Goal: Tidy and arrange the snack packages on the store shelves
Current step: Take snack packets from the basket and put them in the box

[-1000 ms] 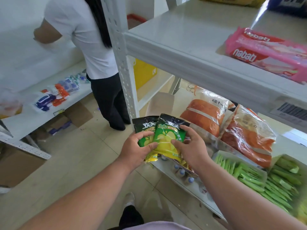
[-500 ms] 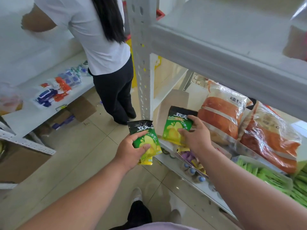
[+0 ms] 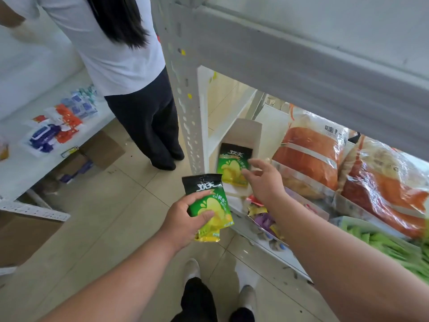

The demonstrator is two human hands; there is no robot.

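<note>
My left hand [image 3: 183, 219] grips green-and-black snack packets [image 3: 209, 201] in front of the lower shelf; a second packet with a yellow bottom edge shows behind the front one. Another packet of the same kind [image 3: 232, 163] stands upright inside a white cardboard box [image 3: 246, 133] at the left end of the lower shelf. Just right of that packet, my right hand [image 3: 267, 184] hovers with fingers spread and loose, holding nothing; whether the thumb touches the packet is unclear.
A perforated shelf post [image 3: 185, 101] and the upper shelf board [image 3: 313, 73] hang over the box. Two large orange bags [image 3: 308, 154], a tray of small mixed packets [image 3: 264, 219] and green packs [image 3: 394, 247] fill the shelf rightward. A person [image 3: 120, 54] stands left by another shelf [image 3: 18, 168].
My right hand carried one packet away from the left hand's stack into the white box and let go of it. The left hand stayed low with its packets.
</note>
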